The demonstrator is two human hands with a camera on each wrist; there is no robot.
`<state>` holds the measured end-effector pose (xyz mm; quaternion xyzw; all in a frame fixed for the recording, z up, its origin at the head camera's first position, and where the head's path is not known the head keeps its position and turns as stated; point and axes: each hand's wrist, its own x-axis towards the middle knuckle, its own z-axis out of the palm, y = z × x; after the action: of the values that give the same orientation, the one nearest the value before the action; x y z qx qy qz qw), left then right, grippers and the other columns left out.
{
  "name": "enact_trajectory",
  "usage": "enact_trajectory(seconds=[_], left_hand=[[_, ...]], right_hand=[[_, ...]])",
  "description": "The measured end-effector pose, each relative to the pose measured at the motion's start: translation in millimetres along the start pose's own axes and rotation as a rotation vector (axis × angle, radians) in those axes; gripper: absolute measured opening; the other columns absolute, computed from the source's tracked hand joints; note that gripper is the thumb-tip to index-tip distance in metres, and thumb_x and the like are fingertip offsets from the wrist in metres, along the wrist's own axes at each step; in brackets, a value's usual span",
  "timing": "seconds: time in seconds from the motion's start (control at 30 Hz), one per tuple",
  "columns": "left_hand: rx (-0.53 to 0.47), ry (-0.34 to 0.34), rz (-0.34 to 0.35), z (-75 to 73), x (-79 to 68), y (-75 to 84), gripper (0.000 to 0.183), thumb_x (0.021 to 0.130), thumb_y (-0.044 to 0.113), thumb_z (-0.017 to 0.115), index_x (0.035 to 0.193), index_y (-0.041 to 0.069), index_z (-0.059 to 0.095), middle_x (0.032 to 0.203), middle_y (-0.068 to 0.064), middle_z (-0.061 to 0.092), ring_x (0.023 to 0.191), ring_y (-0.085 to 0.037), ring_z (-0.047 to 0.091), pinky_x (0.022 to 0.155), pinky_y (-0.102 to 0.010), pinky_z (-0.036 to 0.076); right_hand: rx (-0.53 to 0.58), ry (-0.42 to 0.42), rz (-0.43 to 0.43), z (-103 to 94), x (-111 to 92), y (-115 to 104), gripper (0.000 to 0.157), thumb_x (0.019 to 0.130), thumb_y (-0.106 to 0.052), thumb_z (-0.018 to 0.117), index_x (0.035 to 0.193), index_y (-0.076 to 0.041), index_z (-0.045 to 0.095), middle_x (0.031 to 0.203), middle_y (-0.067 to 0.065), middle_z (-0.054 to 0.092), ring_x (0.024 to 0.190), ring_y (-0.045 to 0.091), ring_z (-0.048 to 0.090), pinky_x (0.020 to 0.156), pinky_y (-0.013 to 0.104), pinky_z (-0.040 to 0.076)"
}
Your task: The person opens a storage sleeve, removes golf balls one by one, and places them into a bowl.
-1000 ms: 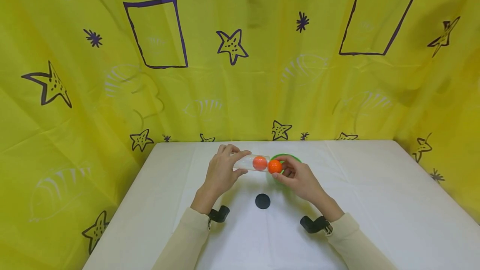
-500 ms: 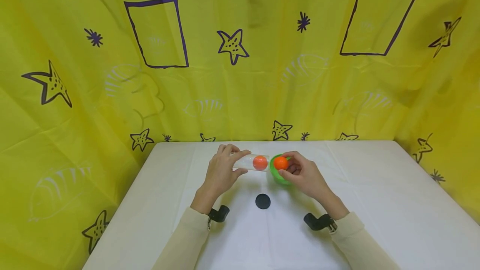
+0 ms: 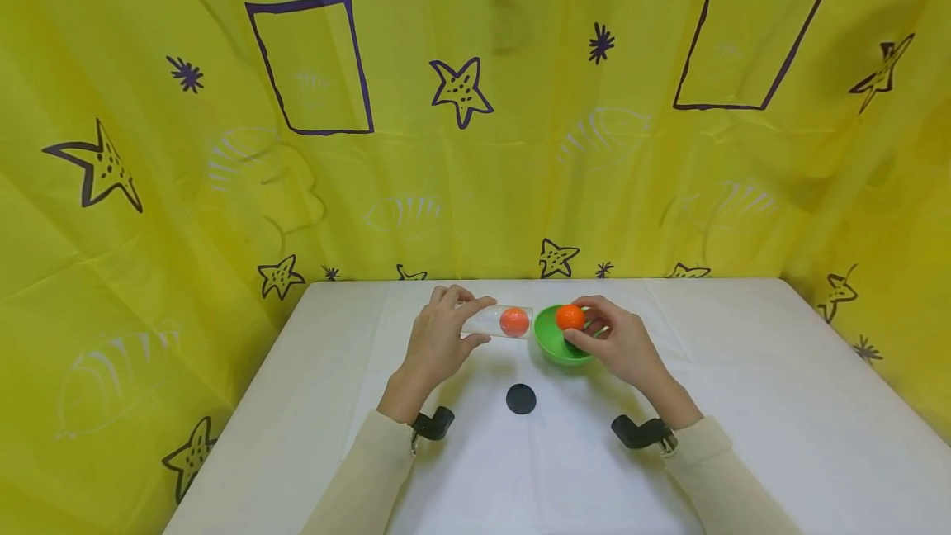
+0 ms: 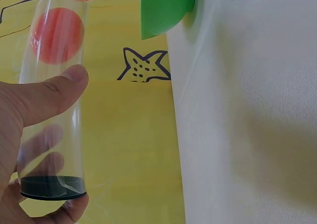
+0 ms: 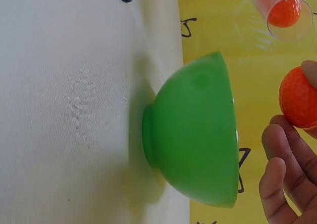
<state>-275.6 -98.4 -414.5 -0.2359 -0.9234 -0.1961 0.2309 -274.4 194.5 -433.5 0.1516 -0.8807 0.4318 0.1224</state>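
A: What change is shown over the last second?

B: The held ball (image 3: pixel 570 318) has been drawn rightward from the open mouth of the clear tube (image 3: pixel 484 322). It is now seen above the green bowl (image 3: pixel 548 338), apart from the rim. The tube and the left hand (image 3: pixel 438 343) have been kept in nearly the same place.

A: How are the hands disposed?

B: The tube is gripped by the left hand between thumb and fingers. It is laid almost level in the air, with its mouth turned to the right and its other end closed by a dark end cap (image 4: pixel 52 187). The held ball is pinched by the right hand (image 3: pixel 622 349) between thumb and fingers.

A: What is signified for the work?

B: The balls have been parted. Only the inner ball (image 3: pixel 514 322) is contained in the tube, close to the mouth, which is no longer blocked from outside. The work may be judged unfinished, since the held ball has not been released.

A: What else is placed nearby?

B: A black cap (image 3: pixel 521 399) is placed on the white table (image 3: pixel 475 461), on the near side of the bowl. The bowl's interior is partly hidden.
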Motion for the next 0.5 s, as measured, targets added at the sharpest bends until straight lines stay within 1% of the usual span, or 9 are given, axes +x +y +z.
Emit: enact_trajectory(seconds=[0.13, 0.3, 0.5], left_hand=[[0.001, -0.001, -0.001, -0.5, -0.2, 0.3, 0.054, 0.08, 0.025, 0.089, 0.13, 0.028, 0.07, 0.118, -0.004, 0.063, 0.113, -0.025, 0.055, 0.075, -0.036, 0.053], [0.003, -0.003, -0.004, -0.9, -0.1, 0.4, 0.054, 0.08, 0.025, 0.089, 0.131, 0.028, 0.07, 0.117, -0.003, 0.063, 0.113, -0.024, 0.055, 0.075, -0.035, 0.052], [0.0, -0.004, -0.008, -0.6, -0.1, 0.0, 0.054, 0.08, 0.025, 0.089, 0.13, 0.028, 0.07, 0.117, -0.003, 0.063, 0.113, -0.024, 0.055, 0.076, -0.035, 0.053]], right_hand=[[-0.01, 0.007, 0.014, -1.7, 1, 4, 0.041, 0.089, -0.024, 0.081, 0.124, -0.01, 0.065, 0.101, 0.011, 0.075, 0.081, 0.018, 0.065, 0.068, 0.025, 0.052], [-0.023, 0.019, 0.034, -2.8, 1, 10, 0.041, 0.089, -0.025, 0.081, 0.124, -0.011, 0.065, 0.099, 0.01, 0.073, 0.084, 0.02, 0.063, 0.069, 0.025, 0.051], [-0.039, 0.025, 0.04, -3.5, 1, 16, 0.041, 0.089, -0.026, 0.081, 0.123, -0.01, 0.065, 0.101, 0.011, 0.071, 0.085, 0.021, 0.06, 0.07, 0.024, 0.049]])
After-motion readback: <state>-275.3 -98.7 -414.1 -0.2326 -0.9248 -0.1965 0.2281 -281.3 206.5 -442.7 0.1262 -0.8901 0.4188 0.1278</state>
